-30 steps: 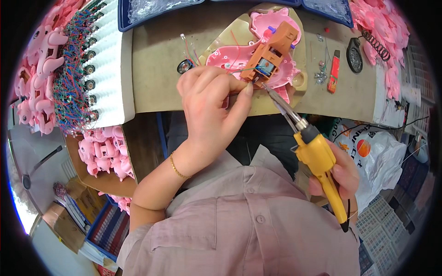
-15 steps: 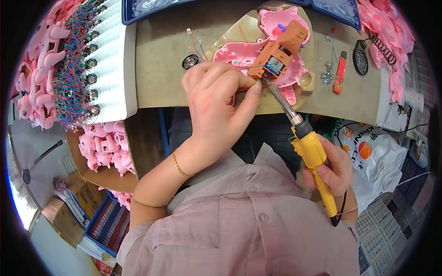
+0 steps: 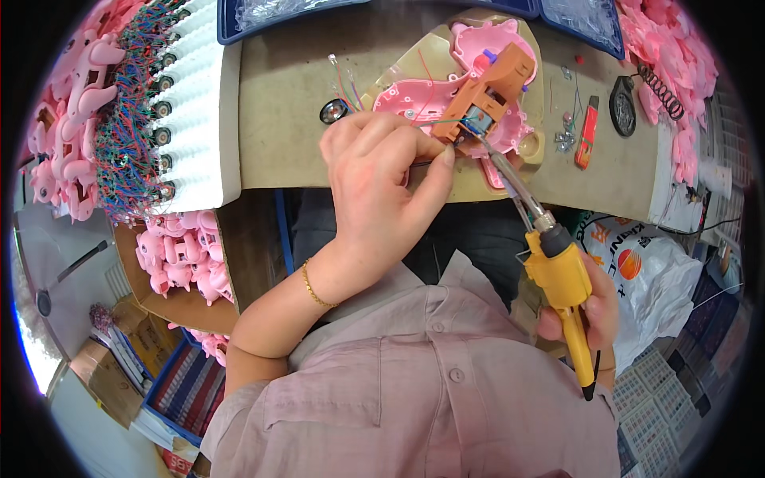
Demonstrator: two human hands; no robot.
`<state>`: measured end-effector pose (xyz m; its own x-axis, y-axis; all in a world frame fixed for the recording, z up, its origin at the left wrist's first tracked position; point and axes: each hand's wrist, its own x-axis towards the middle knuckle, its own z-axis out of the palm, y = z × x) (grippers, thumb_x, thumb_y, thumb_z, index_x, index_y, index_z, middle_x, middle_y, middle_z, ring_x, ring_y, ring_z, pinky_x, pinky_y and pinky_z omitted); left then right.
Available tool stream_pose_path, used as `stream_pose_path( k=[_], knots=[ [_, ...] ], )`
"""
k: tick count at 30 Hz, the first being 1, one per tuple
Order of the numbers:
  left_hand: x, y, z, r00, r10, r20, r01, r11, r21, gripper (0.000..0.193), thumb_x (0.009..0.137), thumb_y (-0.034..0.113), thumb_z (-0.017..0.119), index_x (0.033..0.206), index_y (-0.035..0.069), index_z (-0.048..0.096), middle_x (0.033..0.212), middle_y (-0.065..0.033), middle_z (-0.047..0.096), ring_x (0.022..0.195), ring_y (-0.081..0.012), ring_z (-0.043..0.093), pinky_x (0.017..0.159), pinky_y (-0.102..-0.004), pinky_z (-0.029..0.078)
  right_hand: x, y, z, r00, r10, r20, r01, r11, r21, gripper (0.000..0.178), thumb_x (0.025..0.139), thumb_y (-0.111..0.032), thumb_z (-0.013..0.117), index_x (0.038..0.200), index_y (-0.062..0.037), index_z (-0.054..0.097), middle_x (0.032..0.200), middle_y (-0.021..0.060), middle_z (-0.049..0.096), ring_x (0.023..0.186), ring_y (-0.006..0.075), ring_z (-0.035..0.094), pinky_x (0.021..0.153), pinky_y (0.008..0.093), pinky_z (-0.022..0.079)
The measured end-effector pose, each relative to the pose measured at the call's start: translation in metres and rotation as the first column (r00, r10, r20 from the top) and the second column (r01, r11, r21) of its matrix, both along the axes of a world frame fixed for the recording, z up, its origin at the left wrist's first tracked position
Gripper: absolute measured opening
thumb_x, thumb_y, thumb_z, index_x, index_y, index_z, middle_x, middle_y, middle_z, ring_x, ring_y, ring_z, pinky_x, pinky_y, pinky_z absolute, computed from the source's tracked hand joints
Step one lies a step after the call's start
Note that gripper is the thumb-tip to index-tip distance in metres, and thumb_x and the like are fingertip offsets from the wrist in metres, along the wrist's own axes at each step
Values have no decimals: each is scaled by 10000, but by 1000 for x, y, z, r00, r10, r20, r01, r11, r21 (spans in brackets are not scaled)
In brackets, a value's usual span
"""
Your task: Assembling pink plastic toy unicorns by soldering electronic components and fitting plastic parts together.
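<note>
Near the lower right, a yellow soldering iron (image 3: 558, 271) is gripped by the right hand (image 3: 603, 307), fingers curled round its handle. Farther up, thumb and forefinger of the left hand (image 3: 382, 179) are pinched together at the lower end of a brown plastic box (image 3: 510, 72); whether a wire is held between them cannot be told. Box laid over an open pink shell (image 3: 410, 95), which is seated in a tan holder (image 3: 437, 57). Iron's tip seen just beside the small motor (image 3: 478, 119); contact unclear. Judged risks: fingertips burned or plastic melted by a slip of the tip, presumed hot; thin leads tugged loose by a pull of the left hand. Compared with half a second earlier: tip shifted rightward, away from the fingertips; pinch kept at the same end.
</note>
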<state>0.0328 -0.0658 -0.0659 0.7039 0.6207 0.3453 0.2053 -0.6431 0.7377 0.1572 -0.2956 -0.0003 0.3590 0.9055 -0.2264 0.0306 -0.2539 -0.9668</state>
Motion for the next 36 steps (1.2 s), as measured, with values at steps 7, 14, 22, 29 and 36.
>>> stream_pose_path(
  k=[7,14,22,29,36],
  knots=[
    [-1,3,0,998,28,52,-37,981,190,100,691,124,725,749,120,643,734,13,566,826,-217,529,830,-370,340,5,2,-40,681,-464,566,-55,738,672,647,893,-249,632,1370,23,289,1151,307,560,933,339,645,767,375,542],
    [5,11,30,999,-18,-42,15,997,-78,87,728,139,731,776,123,661,688,13,593,752,-189,545,807,-345,356,22,-12,-17,858,-265,440,12,866,500,733,840,-242,707,1398,-68,264,1287,365,424,1119,381,548,915,442,467],
    [12,12,32,995,-41,-92,48,997,67,107,737,99,725,737,60,625,708,-25,588,736,-192,515,743,-311,369,23,7,-15,974,-69,214,-52,858,511,724,824,-129,713,1403,-64,283,1248,409,429,1095,403,549,887,443,470],
    [15,10,30,997,-29,-69,36,994,108,107,723,87,726,738,72,621,713,-10,593,740,-188,515,736,-308,364,21,23,-13,924,-108,367,-118,832,542,648,849,-116,650,1389,-10,308,1140,334,526,876,283,624,698,328,519],
    [14,13,31,994,-17,-105,30,993,116,88,705,132,724,749,123,649,710,25,601,791,-194,555,821,-343,352,26,19,-19,921,-132,367,-99,831,548,655,851,-154,657,1387,-18,306,1158,324,525,922,293,613,745,341,506]
  ],
)
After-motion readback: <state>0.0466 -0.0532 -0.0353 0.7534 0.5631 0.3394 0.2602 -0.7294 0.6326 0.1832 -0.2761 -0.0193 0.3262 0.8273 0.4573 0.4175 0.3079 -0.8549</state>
